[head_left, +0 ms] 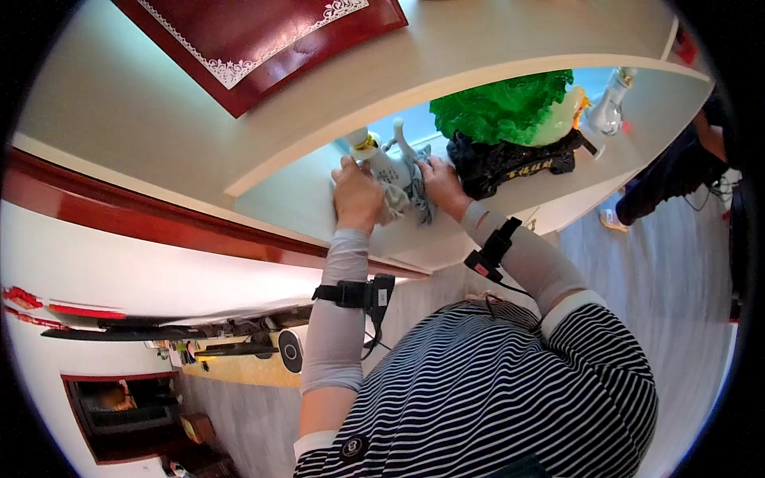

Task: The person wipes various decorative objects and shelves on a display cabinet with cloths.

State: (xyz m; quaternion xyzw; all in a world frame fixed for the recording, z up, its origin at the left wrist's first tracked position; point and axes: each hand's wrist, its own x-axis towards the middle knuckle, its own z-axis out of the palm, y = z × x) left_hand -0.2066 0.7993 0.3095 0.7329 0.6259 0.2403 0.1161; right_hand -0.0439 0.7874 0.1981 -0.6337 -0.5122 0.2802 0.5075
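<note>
On a white shelf (pixel 279 195), my left hand (pixel 357 193) is closed beside a white bottle (pixel 386 170) with a gold band at its neck. A pale cloth hangs below its fingers. My right hand (pixel 443 186) pinches a grey cloth (pixel 417 187) at the bottle's right side. A thin white curved object (pixel 404 139) rises behind the cloth. Just right of my right hand stands a green cabbage-shaped ornament (pixel 506 107) on a black carved base (pixel 510 166) with gold characters.
Another clear and white bottle (pixel 610 107) stands at the shelf's right end. A dark red panel with white lace trim (pixel 279 44) lies on the upper surface. Another person's leg (pixel 665 183) shows at the right. Low furniture (pixel 239 362) is at lower left.
</note>
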